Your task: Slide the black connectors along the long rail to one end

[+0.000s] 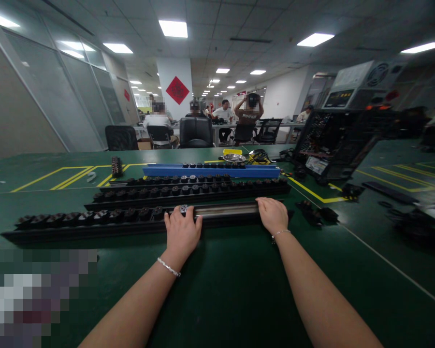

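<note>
A long black rail (94, 231) lies crosswise on the green table in front of me, its left part filled with a row of small black parts with round tops. Over the middle of this rail, my left hand (181, 229) has its fingers curled around one small black and silver part (183, 209). To the right of that hand, a bare metallic strip (224, 210) runs along the rail. My right hand (274, 215) is closed at the rail's right end, with its fingertips partly hidden.
Behind lie more filled black rails (174, 191) and a blue rail (210, 171). An open computer case (333, 140) stands at the back right, near a metal dish (234, 158). Loose black parts (317, 214) lie to the right. People sit at desks beyond.
</note>
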Motion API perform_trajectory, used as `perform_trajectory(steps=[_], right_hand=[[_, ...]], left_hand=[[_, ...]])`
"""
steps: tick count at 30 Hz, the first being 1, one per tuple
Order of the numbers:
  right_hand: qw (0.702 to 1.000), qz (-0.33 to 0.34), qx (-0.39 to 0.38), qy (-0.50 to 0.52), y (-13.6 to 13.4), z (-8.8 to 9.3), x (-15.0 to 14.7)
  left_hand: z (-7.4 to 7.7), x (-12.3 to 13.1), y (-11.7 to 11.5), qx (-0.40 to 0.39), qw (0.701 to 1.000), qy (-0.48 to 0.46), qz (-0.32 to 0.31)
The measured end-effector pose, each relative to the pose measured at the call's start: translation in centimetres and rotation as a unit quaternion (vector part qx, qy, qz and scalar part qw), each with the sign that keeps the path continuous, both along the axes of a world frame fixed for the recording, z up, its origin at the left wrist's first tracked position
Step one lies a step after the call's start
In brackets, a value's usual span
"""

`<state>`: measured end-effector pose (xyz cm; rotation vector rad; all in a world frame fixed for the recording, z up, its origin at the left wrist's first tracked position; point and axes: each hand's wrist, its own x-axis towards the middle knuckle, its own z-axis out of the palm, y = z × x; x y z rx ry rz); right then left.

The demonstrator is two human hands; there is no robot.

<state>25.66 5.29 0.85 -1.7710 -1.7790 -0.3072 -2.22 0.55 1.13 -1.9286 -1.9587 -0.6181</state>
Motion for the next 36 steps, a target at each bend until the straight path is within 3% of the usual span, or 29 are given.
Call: perform_trajectory(steps=[36], right_hand=[[1.000, 0.002, 0.001, -0.002, 0.10, -0.02, 0.07]], left_hand=[[-0.17, 0.77, -0.28, -0.011, 0.996, -0.032, -0.080]])
